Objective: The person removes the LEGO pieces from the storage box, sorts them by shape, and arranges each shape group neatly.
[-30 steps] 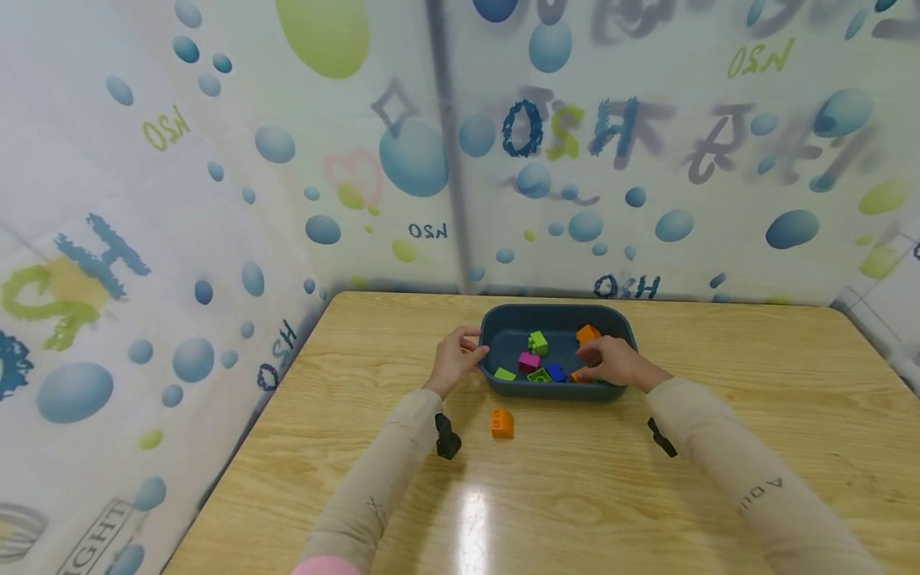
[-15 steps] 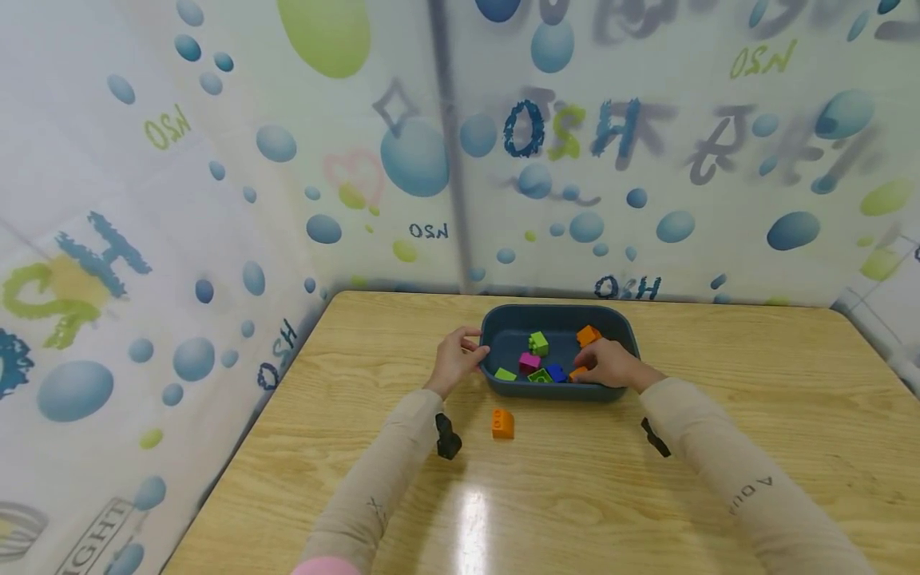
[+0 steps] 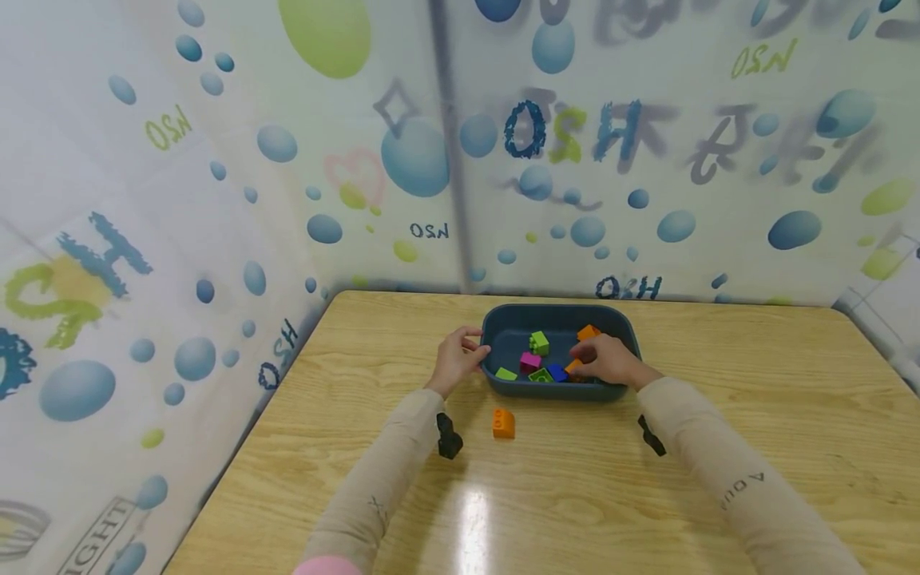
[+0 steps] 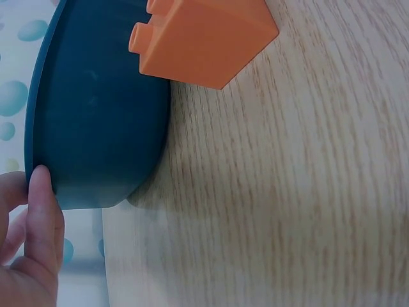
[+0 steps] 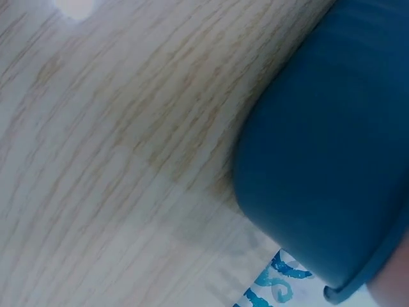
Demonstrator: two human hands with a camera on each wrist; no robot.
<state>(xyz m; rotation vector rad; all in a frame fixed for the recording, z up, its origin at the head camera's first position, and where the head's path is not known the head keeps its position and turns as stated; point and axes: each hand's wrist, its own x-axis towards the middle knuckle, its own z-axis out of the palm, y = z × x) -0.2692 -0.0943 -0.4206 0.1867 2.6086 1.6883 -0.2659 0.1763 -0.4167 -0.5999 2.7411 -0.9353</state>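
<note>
I'd say it's picking out: left hand (image 3: 454,359) pinches the tray (image 3: 539,391), right hand (image 3: 608,359) an orange block (image 3: 573,366) wanting lifting.

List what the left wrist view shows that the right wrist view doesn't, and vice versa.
Only in the left wrist view: the left hand, touching the rim of the dark blue bin, and a studded orange block. Only in the right wrist view: a sliver of the right hand and a bright glare on the table. In both: the bin's outer wall, the table and part of the patterned backdrop.
</note>
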